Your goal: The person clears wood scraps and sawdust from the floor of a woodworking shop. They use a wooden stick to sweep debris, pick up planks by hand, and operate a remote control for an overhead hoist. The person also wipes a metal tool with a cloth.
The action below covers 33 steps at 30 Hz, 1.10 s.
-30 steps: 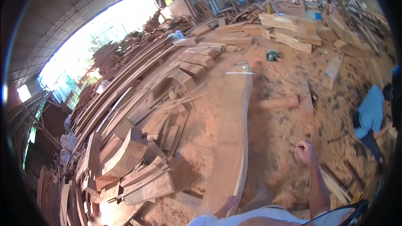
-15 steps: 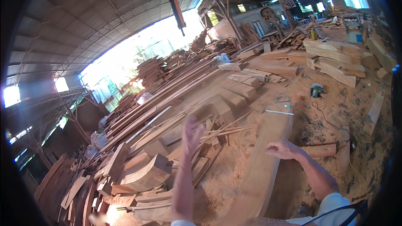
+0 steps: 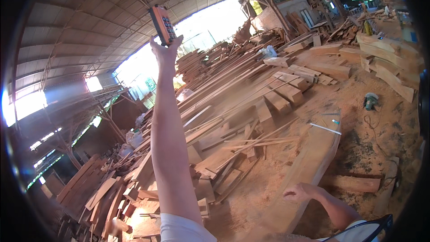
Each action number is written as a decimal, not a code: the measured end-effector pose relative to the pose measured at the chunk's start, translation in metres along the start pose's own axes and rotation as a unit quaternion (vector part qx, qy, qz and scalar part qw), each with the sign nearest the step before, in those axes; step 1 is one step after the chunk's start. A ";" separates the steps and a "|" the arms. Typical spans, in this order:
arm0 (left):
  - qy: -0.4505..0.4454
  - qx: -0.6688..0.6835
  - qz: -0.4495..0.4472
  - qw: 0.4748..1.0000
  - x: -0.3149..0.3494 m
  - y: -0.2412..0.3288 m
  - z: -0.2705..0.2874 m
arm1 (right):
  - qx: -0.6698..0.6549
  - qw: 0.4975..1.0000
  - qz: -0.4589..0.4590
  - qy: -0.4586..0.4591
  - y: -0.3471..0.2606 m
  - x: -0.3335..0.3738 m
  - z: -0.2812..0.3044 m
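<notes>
My left arm stretches up, and my left hand [image 3: 165,51] has its thumb and fingers on either side of the lower end of an orange and black hanging remote control [image 3: 163,24] with buttons on its face. Low on the right, my right hand [image 3: 301,192] hangs loosely bent above a long thick wooden slab [image 3: 291,181], with nothing visible in it. Whether it touches the slab I cannot tell. Across the slab's far end lies a thin white strip [image 3: 325,128], near a small blue and white object [image 3: 335,121].
A green corded power tool [image 3: 371,101] sits on the sawdust-covered ground at right. Thick stacked slabs [image 3: 389,58] stand beyond it. Beams [image 3: 264,112] and long boards fill the middle, and loose offcuts [image 3: 101,192] pile up at left. A short timber [image 3: 354,183] lies beside the slab.
My left hand has risen from above the timber to the hanging remote control and taken hold of its lower end. The view has shifted up and left. My right hand stays over the slab.
</notes>
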<state>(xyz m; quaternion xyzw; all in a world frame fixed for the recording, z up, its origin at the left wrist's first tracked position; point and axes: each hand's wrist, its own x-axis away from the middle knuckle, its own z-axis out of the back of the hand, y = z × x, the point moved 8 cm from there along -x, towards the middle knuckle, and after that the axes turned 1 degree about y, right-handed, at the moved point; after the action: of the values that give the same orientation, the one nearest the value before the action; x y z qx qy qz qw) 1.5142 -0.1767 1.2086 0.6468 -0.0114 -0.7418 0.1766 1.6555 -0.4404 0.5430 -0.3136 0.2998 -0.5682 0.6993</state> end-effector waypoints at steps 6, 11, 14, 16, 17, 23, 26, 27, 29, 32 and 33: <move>-0.060 0.223 -0.004 0.973 -0.004 0.000 -0.024 | -0.063 0.987 -0.096 0.112 0.065 0.030 0.031; -0.111 0.302 0.019 0.947 -0.006 -0.007 -0.025 | -0.171 0.967 -0.113 0.151 0.098 0.020 0.052; -0.126 0.345 0.059 0.928 -0.008 0.002 -0.032 | -0.227 0.953 -0.080 0.186 0.128 0.000 0.065; -0.150 0.349 0.033 0.924 -0.018 0.008 -0.029 | -0.238 0.950 -0.062 0.191 0.132 -0.020 0.076; -0.139 0.320 0.041 0.936 -0.023 0.006 -0.024 | -0.229 0.953 -0.057 0.189 0.131 -0.027 0.081; -0.071 0.221 0.027 0.972 -0.023 0.018 -0.038 | -0.248 0.955 -0.037 0.156 0.174 -0.076 0.079; -0.060 0.200 0.052 0.977 -0.020 0.014 -0.035 | -0.264 0.956 -0.040 0.120 0.173 -0.099 0.087; -0.056 0.209 0.068 0.974 -0.021 0.006 -0.037 | -0.254 0.959 -0.050 0.117 0.172 -0.103 0.093; -0.047 0.224 0.100 0.968 -0.025 -0.011 -0.038 | -0.285 0.953 -0.050 0.092 0.182 -0.117 0.097; -0.068 0.209 0.085 0.972 -0.005 -0.030 -0.063 | -0.308 0.946 -0.054 0.079 0.213 -0.135 0.100; -0.080 0.236 0.095 0.964 0.005 -0.036 -0.072 | -0.313 0.945 -0.055 0.077 0.221 -0.140 0.101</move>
<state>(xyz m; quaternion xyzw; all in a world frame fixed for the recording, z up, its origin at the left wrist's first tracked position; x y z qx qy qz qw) 1.5743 -0.1290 1.1836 0.6043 -0.2615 -0.7476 0.0872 1.8432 -0.2578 0.4429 -0.4881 0.4976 -0.5060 0.5080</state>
